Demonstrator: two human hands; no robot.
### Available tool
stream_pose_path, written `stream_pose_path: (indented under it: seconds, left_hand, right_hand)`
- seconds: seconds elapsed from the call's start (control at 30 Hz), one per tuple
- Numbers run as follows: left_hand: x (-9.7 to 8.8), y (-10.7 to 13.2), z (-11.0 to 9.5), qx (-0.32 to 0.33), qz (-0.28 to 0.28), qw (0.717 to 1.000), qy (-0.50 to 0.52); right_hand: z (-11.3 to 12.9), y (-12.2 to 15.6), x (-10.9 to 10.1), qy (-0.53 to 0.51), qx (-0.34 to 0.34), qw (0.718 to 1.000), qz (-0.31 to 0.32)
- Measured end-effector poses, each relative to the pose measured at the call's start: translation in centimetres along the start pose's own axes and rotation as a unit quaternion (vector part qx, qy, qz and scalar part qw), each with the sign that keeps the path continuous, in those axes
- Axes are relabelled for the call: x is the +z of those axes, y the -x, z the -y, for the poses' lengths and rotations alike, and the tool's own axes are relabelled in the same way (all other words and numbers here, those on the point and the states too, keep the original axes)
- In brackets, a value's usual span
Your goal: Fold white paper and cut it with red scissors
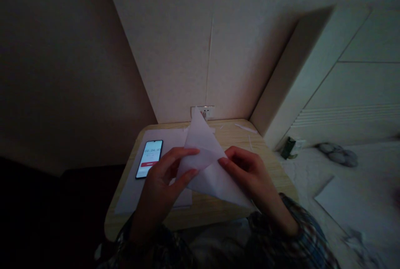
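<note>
A white sheet of paper (204, 148), folded into a triangle with its tip pointing away from me, is held above a small wooden table (275, 169). My left hand (162, 181) pinches its left edge between thumb and fingers. My right hand (250, 173) grips the right side, fingers curled on the fold.
A phone (150, 158) with a lit timer screen lies on a flat white sheet (137, 190) at the table's left. Thin paper strips (245, 128) lie near the back edge, below a wall socket (206, 112). To the right, a light surface holds another sheet (340, 200) and grey objects (337, 154).
</note>
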State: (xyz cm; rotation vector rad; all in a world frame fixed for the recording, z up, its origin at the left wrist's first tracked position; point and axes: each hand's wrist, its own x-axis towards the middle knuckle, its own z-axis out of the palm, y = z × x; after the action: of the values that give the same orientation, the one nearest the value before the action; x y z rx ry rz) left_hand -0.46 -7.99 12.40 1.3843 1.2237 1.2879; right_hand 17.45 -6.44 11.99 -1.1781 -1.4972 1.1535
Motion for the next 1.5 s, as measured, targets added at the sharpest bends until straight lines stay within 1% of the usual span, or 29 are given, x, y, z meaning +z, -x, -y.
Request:
stream_pose_path:
  seconds: [0.13,0.3,0.37,0.47,0.53,0.63,0.73,0.93,1.03,1.2,1.27,1.33,1.43,1.5]
  left_hand:
    - [-0.1,0.1,0.0,-0.004,-0.003,1.0,0.0]
    - [-0.3,0.2,-0.1,-0.024,0.012,0.999,0.019]
    - [-0.3,0.2,-0.1,-0.026,0.006,1.0,0.009]
    - [-0.4,0.1,0.0,-0.013,-0.01,1.0,-0.026]
    - [-0.4,0.0,0.1,0.003,-0.007,0.999,-0.043]
    - [-0.4,-0.1,0.4,0.022,0.012,0.998,-0.056]
    - [-0.5,-0.1,0.8,0.036,0.011,0.997,-0.062]
    - [-0.4,-0.1,1.4,0.059,-0.048,0.996,-0.047]
    - [-0.3,-0.2,1.3,0.065,-0.075,0.993,-0.061]
    - [-0.3,-0.5,1.1,0.071,-0.106,0.987,-0.095]
    - [-0.3,-0.6,1.3,0.059,-0.122,0.988,-0.073]
    - [-0.2,-0.8,1.6,0.033,-0.134,0.99,-0.031]
    - [0.0,-1.1,1.9,0.001,-0.131,0.991,0.031]
    - [0.1,-1.2,2.0,0.003,-0.13,0.99,0.057]
  right_hand:
    - [-0.1,0.0,0.0,0.001,-0.003,1.0,-0.01]
    - [0.1,0.1,-0.2,-0.019,-0.008,1.0,-0.015]
    - [0.3,0.2,-0.3,-0.019,-0.009,1.0,-0.016]
    - [0.4,0.3,-0.5,0.003,-0.013,1.0,-0.006]
    - [0.4,0.3,-0.5,0.024,-0.019,1.0,-0.002]
    - [0.2,0.2,-0.4,0.041,-0.027,0.999,-0.021]
    - [0.0,0.2,-0.3,0.045,-0.024,0.998,-0.04]
    - [0.0,0.3,-0.6,0.015,-0.018,0.999,-0.04]
    - [0.0,0.2,-0.8,-0.002,-0.022,0.999,-0.044]
    - [-0.2,-0.1,-0.9,-0.017,-0.029,0.999,-0.029]
    - [-0.3,-0.2,-1.0,-0.018,-0.029,0.999,-0.019]
    - [-0.5,-0.4,-1.1,-0.018,-0.026,0.999,-0.012]
    - [-0.7,-0.5,-1.1,-0.024,-0.019,0.999,-0.022]
    - [-0.8,-0.5,-1.0,-0.032,-0.012,0.999,-0.029]
